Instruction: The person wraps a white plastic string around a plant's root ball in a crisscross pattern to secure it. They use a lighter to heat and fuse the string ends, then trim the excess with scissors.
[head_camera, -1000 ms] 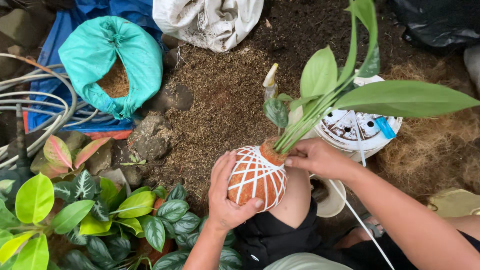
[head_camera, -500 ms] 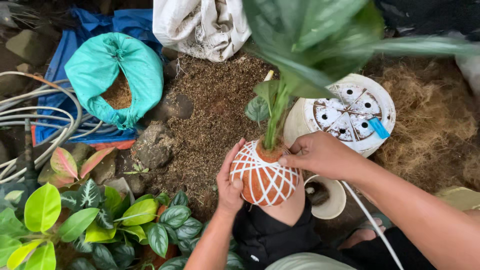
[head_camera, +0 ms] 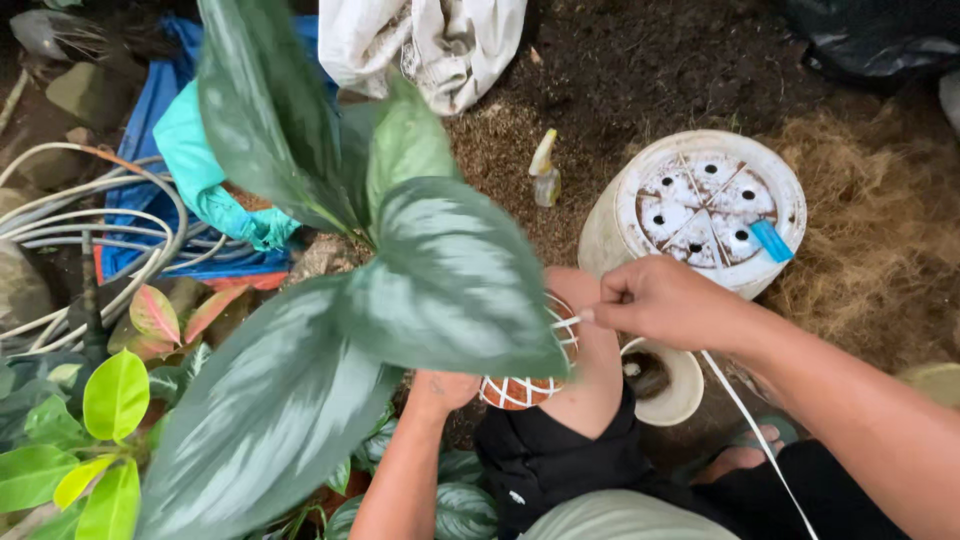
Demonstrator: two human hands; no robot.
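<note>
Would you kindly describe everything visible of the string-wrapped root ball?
The root ball is rounded, orange-brown and criss-crossed by white string in a net pattern. Large silver-green leaves of its plant hide most of it. It rests against the person's knee, with the left hand cupping its left side. The right hand pinches a white string at its upper right edge.

Soft, even daylight with no hard shadows or glare. Large green leaves [head_camera: 400,300], left of the right hand [head_camera: 665,300] and close to the camera, are slightly soft. The hands appear sharp. Dark soil [head_camera: 650,60] beyond them is dim, and the edges curve mildly.
</note>
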